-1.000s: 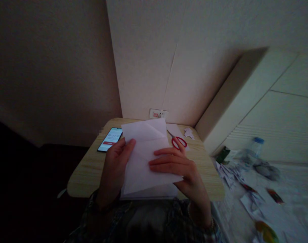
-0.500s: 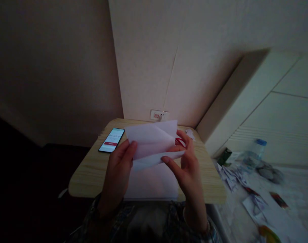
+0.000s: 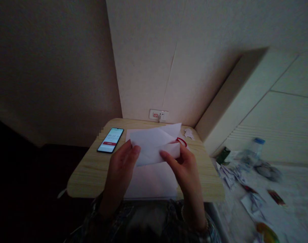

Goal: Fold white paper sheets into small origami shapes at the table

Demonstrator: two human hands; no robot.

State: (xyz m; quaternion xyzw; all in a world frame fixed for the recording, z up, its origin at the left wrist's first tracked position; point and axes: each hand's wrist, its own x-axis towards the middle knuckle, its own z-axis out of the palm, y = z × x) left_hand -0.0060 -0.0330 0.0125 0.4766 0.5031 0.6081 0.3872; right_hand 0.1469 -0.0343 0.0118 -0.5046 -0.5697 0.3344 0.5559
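A sheet of white paper (image 3: 151,146), partly folded, is held up between both hands above the table. My left hand (image 3: 122,162) pinches its left edge, thumb on the near face. On the right side my right hand (image 3: 185,165) grips the paper, its thumb pressed on the lower flap and its fingers behind. More white paper (image 3: 154,182) lies flat on the table beneath. Part of a red loop, perhaps a scissor handle (image 3: 181,141), shows just beyond my right hand; the rest of it is hidden.
A lit phone (image 3: 110,140) lies on the wooden table (image 3: 88,179) at the left. Folded paper (image 3: 189,133) sits at the back right corner, near a wall socket (image 3: 159,115). To the right, a lower surface holds a blue-capped bottle (image 3: 253,152) and several folded papers (image 3: 227,175).
The lower flap of the paper, lifted away half a second ago, now lies up against the rest of the sheet. My right thumb has moved up slightly with it.
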